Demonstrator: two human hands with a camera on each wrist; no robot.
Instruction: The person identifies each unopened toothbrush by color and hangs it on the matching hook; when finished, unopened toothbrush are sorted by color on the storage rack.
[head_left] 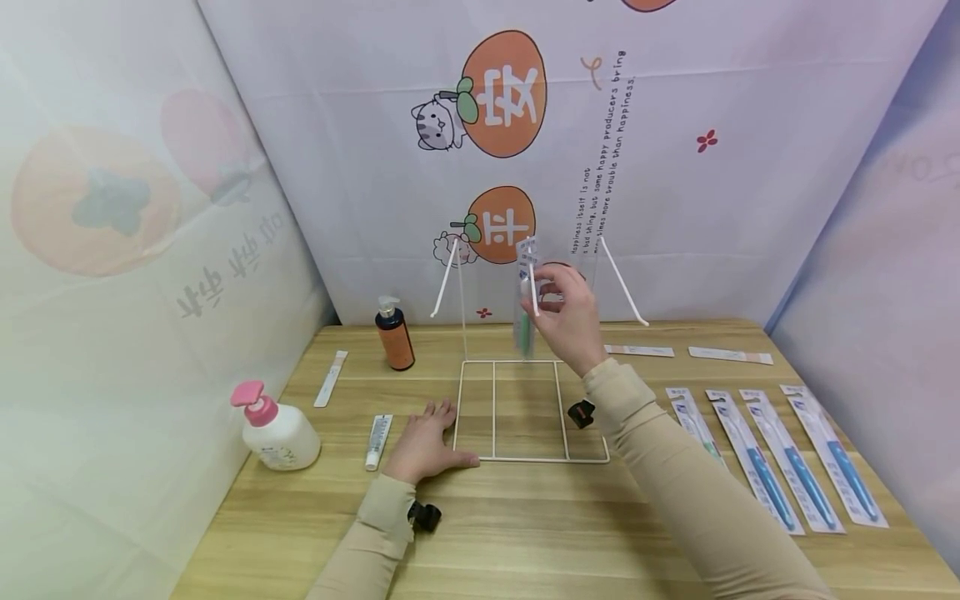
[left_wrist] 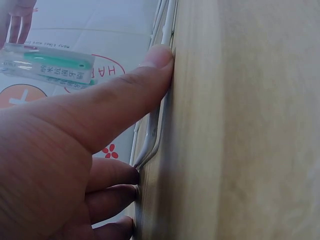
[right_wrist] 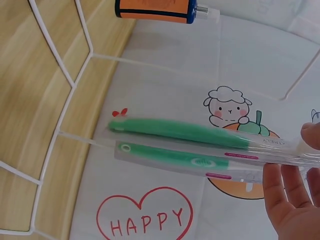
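Observation:
My right hand [head_left: 566, 321] is raised at the middle prong of a white wire display rack [head_left: 493, 417], its thumb and fingers pinching a packaged green toothbrush [head_left: 525, 333] that hangs handle down. Two green toothbrush packs show side by side in the right wrist view: a larger nearer one [right_wrist: 180, 131] and another [right_wrist: 175, 156] just behind it. Low at the rack's front left corner, my left hand [head_left: 427, 446] rests on the base. Its thumb [left_wrist: 115, 100] lies stretched along the front wire, and the other fingers touch the table by the side wire.
Several packaged toothbrushes [head_left: 813, 471] lie in a row on the right. Flat narrow packets [head_left: 731, 356] lie at the back right and left. A toothpaste tube [head_left: 378, 442], a pink-topped pump bottle [head_left: 281, 437] and a dark orange-labelled bottle [head_left: 395, 337] stand or lie leftward. Side prongs [head_left: 622, 282] jut forward.

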